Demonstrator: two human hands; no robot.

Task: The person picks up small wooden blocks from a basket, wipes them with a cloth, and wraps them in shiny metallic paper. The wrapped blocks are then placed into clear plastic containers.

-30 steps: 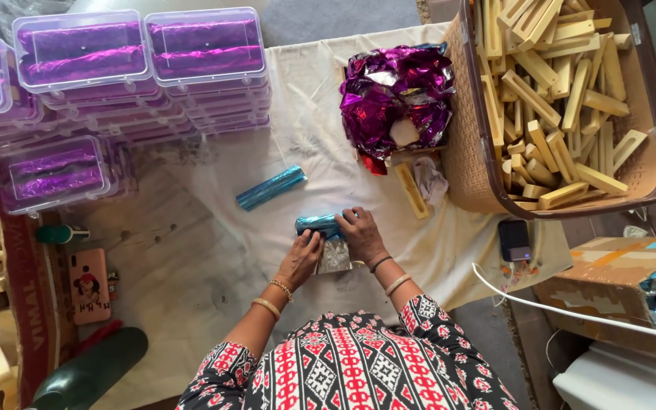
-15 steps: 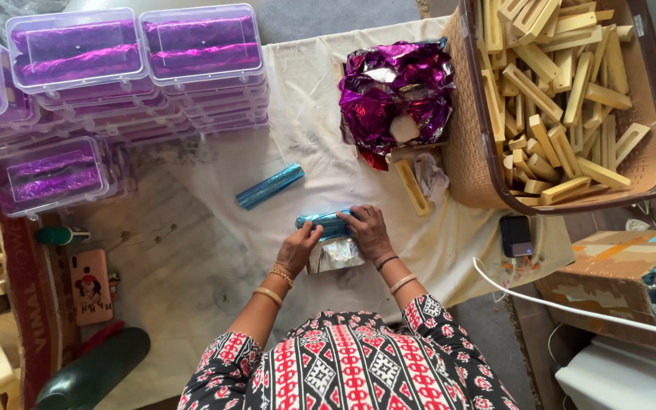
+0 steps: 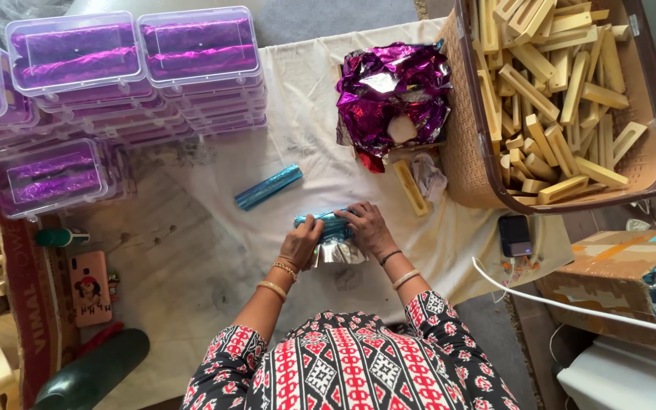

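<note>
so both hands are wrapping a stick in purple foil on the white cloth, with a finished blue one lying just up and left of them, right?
Not quite: the foil being wrapped is blue, not purple, as the head view shows. Both the left hand and right hand hold it over the white cloth, and the finished blue stick does lie up and left.

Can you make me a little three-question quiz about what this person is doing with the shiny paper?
1. True or false: both hands, the left hand and the right hand, touch the long block half wrapped in shiny blue foil.
2. Which colour is the crumpled heap of shiny foil sheets near the big brown case full of pale wooden blocks? A) green B) purple C) gold
3. Fill in: the finished blue foil-wrapped stick lies on the white ____.

Key: 1 true; 2 B; 3 cloth.
</note>
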